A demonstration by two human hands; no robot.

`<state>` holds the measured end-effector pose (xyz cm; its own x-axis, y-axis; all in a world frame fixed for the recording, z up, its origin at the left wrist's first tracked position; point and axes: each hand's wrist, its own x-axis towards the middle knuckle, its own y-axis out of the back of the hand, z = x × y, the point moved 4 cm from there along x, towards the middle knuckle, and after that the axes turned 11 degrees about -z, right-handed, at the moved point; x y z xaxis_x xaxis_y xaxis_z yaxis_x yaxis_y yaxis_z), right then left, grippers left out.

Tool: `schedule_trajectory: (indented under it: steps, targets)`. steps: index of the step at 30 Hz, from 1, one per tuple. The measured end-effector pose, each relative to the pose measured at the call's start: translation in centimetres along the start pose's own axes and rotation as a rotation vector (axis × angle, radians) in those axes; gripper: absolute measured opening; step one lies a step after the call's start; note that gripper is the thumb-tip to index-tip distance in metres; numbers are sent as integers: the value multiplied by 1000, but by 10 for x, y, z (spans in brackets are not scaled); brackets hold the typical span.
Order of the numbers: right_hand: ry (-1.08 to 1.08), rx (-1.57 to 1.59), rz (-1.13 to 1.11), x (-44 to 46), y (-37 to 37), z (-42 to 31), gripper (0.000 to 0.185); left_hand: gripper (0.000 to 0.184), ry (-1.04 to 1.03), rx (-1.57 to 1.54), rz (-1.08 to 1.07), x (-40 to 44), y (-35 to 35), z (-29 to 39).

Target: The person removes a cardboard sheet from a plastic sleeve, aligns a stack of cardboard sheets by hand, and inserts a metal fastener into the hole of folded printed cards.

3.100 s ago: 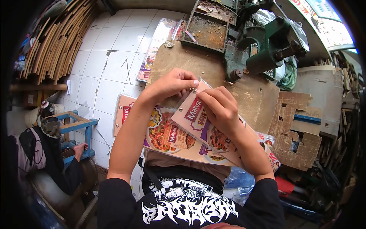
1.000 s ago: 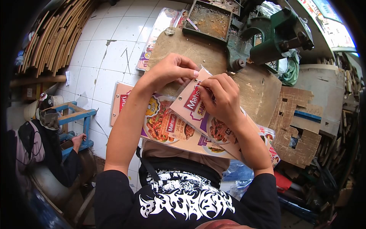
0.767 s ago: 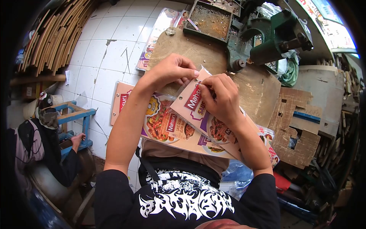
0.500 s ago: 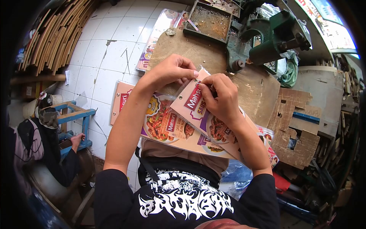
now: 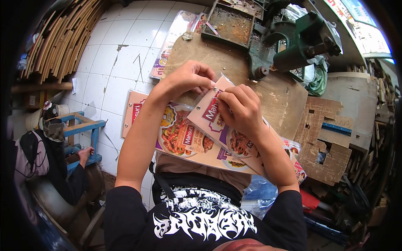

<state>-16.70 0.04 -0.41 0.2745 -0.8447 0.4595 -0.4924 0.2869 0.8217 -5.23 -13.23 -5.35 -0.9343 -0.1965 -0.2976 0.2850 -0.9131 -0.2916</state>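
Observation:
A laminated Mahsuri sheet (image 5: 209,121) lies slanted over another printed sheet (image 5: 178,138) on my lap and the board's near edge. My left hand (image 5: 194,79) pinches the slanted sheet's top corner, thumb beside a metal eyelet (image 5: 215,88). Close to the same eyelet, the fingertips of my right hand (image 5: 240,104) are pressed together on something too small to make out. A second eyelet (image 5: 198,108) shows at the sheet's left corner. Another sheet with eyelets (image 5: 133,112) sticks out left of my left forearm.
A wooden board (image 5: 188,52) lies ahead, with a green press (image 5: 293,50) and a parts tray (image 5: 228,25) behind it. More printed sheets (image 5: 173,37) rest at the back left. At the left are a blue stool (image 5: 94,124) and another person's hand (image 5: 86,154).
The view has shifted since the oldest frame. My right fingertips have moved slightly around the upper eyelet, and my left thumb now sits closer to it. Both hands remain at the corner.

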Motion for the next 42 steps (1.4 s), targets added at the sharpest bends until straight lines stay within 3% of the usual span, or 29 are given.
schedule_trajectory:
  steps: [17, 27, 30, 35, 42]
  targets:
    - [-281, 138, 56, -1, 2, 13, 11, 23, -23, 38, -26, 2, 2, -2]
    - [-231, 147, 76, -1, 5, 13, 19, 23, -5, 53, -26, 3, 3, -3]
    - [-304, 213, 5, 0, 6, 12, 20, 24, 3, 62, -23, 2, 2, -2]
    - [-280, 233, 82, -6, 3, 15, 30, 25, 5, 65, -25, 2, 2, -1]
    - [-233, 193, 36, -4, 6, 13, 27, 25, 2, 52, -38, 3, 4, -3]
